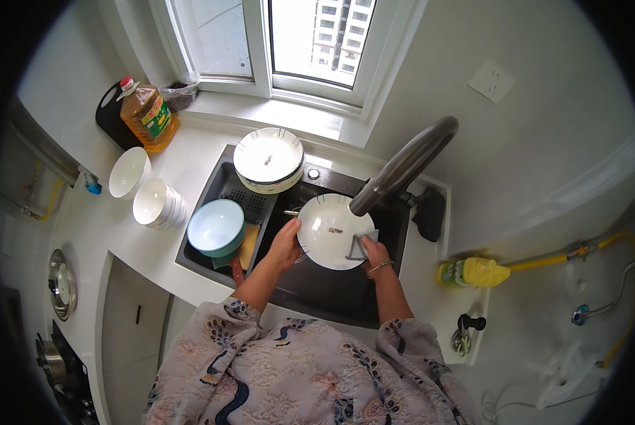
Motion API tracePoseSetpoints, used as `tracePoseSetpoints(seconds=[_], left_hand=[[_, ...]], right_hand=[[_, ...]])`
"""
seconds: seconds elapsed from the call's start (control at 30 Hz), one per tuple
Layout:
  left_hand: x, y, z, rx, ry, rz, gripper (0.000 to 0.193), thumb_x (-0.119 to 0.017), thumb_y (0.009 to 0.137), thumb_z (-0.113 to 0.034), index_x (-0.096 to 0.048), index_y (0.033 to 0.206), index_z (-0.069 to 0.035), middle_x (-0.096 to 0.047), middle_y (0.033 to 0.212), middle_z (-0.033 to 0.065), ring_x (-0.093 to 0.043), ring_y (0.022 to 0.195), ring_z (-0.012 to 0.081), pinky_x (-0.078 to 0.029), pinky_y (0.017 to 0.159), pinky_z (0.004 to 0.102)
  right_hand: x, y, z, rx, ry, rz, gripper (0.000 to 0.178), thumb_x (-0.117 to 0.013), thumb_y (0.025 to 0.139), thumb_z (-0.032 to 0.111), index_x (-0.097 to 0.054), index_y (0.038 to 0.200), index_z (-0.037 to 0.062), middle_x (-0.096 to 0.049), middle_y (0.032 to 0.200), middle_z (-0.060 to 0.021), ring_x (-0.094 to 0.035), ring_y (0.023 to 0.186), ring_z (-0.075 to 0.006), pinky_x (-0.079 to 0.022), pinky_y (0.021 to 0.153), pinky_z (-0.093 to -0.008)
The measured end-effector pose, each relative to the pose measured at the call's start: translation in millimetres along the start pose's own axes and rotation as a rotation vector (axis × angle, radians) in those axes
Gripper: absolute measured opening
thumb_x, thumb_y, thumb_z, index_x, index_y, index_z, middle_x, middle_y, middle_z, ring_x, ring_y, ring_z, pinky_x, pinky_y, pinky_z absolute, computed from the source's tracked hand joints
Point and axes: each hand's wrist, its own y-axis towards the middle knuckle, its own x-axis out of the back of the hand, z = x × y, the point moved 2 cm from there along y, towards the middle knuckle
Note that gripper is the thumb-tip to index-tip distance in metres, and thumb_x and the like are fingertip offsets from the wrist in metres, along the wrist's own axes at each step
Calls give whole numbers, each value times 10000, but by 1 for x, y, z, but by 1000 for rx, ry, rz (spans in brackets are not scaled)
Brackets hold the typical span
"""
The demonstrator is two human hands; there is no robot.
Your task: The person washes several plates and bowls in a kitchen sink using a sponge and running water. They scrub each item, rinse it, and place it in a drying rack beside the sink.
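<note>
Over the dark sink (pixel 296 294) I hold a round white plate (pixel 324 234) with dark marks on its rim and a small dark print in its middle. My left hand (pixel 285 244) is closed on the plate's left edge. At the lower right edge, my right hand (pixel 376 253) is closed on a grey cloth (pixel 357 248), which lies against the plate's face. Above the plate curves a dark grey faucet (pixel 402 170). Behind it, a stack of similar plates (pixel 268 156) rests at the sink's far left corner.
A light blue bowl (pixel 217 227) sits in the left basin beside a yellowish cloth (pixel 247 248). Left on the counter are stacked white bowls (pixel 158 203), another white bowl (pixel 130 173) and an oil jug (pixel 147 117). A yellow-capped bottle (pixel 473 272) lies right of the sink.
</note>
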Motion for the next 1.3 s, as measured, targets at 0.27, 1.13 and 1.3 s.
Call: tracePoseSetpoints(seconds=[0.27,1.13,1.3], left_hand=[[-21,-52,-44,-873,1548,102,613,-612,690,-58,-412,1267,-112,-342,1337,173,-305,1239,349,-239,1027,436],[-36,-32,-10,-211,568,-22,245,-664,773,-205,-600,900,-5,-610,778,34,-544,671,74,-438,613,229],[-42,-21,0,-301,674,-1,214,-666,760,-180,-600,857,-1,-609,740,28,-548,648,76,-442,592,241]], right_hand=[[20,11,-11,-265,167,265,228,-513,801,115,-557,977,-23,-623,834,-98,-632,701,-207,-545,618,-350],[-18,18,44,309,117,296,303,-517,804,151,-512,1078,20,-556,986,-47,-546,895,-175,-432,817,-310],[-70,-10,65,935,-992,60,541,-629,728,322,-468,1137,7,-511,1095,-159,-460,1063,-321,-340,932,-420]])
